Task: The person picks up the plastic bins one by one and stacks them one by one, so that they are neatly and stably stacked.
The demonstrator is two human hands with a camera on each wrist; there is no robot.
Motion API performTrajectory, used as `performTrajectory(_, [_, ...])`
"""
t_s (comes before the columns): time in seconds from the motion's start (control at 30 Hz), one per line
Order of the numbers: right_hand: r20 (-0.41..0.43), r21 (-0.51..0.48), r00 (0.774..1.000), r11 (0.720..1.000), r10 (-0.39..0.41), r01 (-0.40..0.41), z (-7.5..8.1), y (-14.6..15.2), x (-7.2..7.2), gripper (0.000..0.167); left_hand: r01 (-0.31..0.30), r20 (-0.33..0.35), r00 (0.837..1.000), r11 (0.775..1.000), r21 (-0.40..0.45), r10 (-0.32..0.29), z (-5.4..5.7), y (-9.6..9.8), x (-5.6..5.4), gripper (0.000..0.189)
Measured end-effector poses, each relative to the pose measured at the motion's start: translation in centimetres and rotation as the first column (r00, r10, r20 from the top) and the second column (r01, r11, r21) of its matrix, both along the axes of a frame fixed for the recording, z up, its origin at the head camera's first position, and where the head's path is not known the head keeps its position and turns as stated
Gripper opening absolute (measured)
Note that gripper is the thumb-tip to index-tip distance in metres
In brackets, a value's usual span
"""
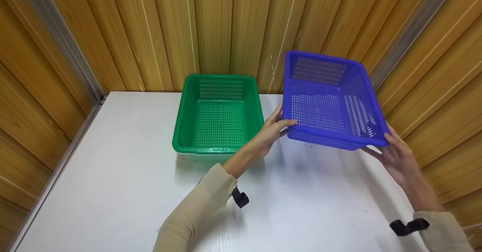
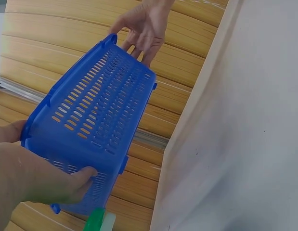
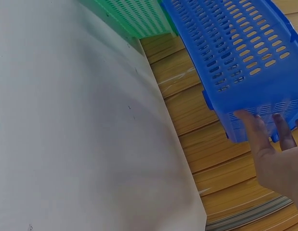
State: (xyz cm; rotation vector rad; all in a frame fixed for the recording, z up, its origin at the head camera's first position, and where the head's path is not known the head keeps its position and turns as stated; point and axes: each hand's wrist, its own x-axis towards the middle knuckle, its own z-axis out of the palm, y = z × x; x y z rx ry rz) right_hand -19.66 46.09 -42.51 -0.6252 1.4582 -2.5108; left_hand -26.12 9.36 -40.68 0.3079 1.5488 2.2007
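A blue-purple plastic basket with slotted sides is held up off the white table, tilted, its inside bare. My left hand grips its near left corner, thumb over the rim and fingers against the side. At the near right corner my right hand holds the rim; in the right wrist view its fingers lie against the basket's slotted end. Left of the lifted basket, a green plastic basket stands upright on the table with nothing in it.
The white table runs back to a wood-panelled wall. More panelling closes in on the left and right, with metal strips at the corners. The green basket's right rim is close to my left hand.
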Motion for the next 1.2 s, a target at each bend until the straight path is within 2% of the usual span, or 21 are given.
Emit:
performTrajectory(0.23, [0.001, 0.002, 1.0, 1.0, 0.014, -0.014, 0.7, -0.4, 0.4, 0.055, 0.0, 0.01, 1.0, 1.0, 0.005, 0.0, 0.6, -0.5, 0.1, 0.083])
performTrajectory(0.47, [0.003, 0.052, 0.999, 0.998, -0.043, 0.043, 1.3, -1.8, 0.1, 0.055, 0.0, 0.011, 1.0, 1.0, 0.009, 0.0, 1.0, -1.8, -0.1, 0.081])
performTrajectory(0.7, [0.009, 0.097, 0.996, 0.992, -0.086, 0.085, 2.0, -3.4, -0.5, 0.055, 0.002, -0.022, 1.0, 1.0, 0.018, -0.001, 1.4, -3.8, -0.5, 0.08])
performTrajectory(0.77, [0.004, 0.082, 0.997, 0.994, -0.073, 0.073, 2.2, -3.7, -0.6, 0.055, 0.005, -0.03, 1.0, 1.0, 0.025, -0.005, 1.5, -4.3, -0.5, 0.08])
performTrajectory(0.9, [-0.018, 0.02, 1.0, 1.0, 0.006, -0.005, 2.4, -4.8, -1.0, 0.057, -0.001, -0.044, 0.999, 0.999, 0.037, 0.003, 1.8, -5.6, -0.5, 0.078])
performTrajectory(0.97, [-0.018, 0.027, 1.0, 1.0, 0.016, -0.015, 2.6, -5.4, -1.2, 0.057, -0.007, -0.048, 0.999, 0.999, 0.041, 0.009, 2.0, -6.4, -0.6, 0.078])
performTrajectory(1.07, [0.002, 0.106, 0.998, 0.992, -0.062, 0.061, 2.9, -6.4, -1.3, 0.056, -0.014, -0.045, 0.999, 0.999, 0.04, 0.015, 2.3, -7.5, -0.5, 0.078])
performTrajectory(1.2, [0.04, 0.195, 0.986, 0.969, -0.164, 0.153, 3.2, -7.4, -1.2, 0.055, -0.021, -0.039, 0.999, 0.999, 0.046, 0.023, 2.4, -8.4, -0.4, 0.078])
